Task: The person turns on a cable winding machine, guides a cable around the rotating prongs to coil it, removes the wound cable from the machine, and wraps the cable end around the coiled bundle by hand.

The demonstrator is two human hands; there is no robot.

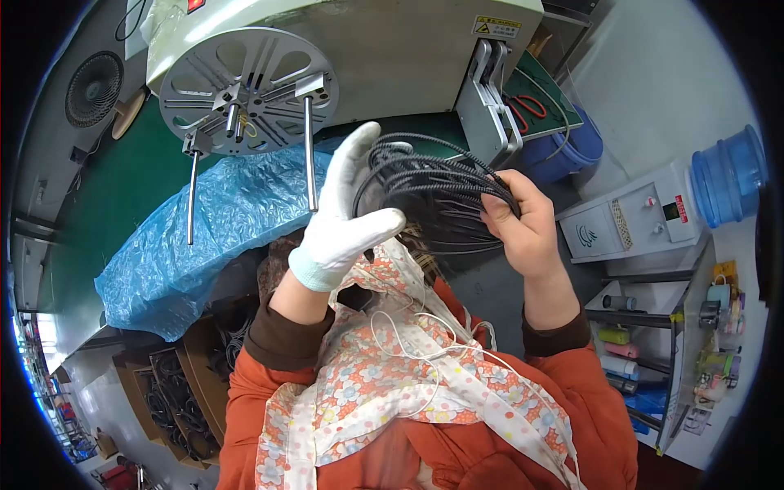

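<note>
Evidently the black cable coil (433,187) was held in the air in front of the body, over the near side of the table (126,192), touching both hands. The bare right hand (531,229) was clamped on its right end, thumb against the bundled loops. The gloved left hand (331,224) was open at the left end, its thumb well apart from the upper fingers; how firmly those fingers pressed behind the loops, I couldn't tell. The likeliest trouble was a slip or a fanning-out on the left, since the loops lay uneven and only the right grip looked tight. A stray loop could also have caught on the nearer metal rod (310,155), which stuck out from the slotted wheel (257,106) just left of the glove. Beyond the coil stood the pale machine housing (392,65), and the blue plastic sheet (204,229) hung over the table's edge to the left, so sideways room there was tight. More open room lay near and right, before the water dispenser (600,229).
</note>
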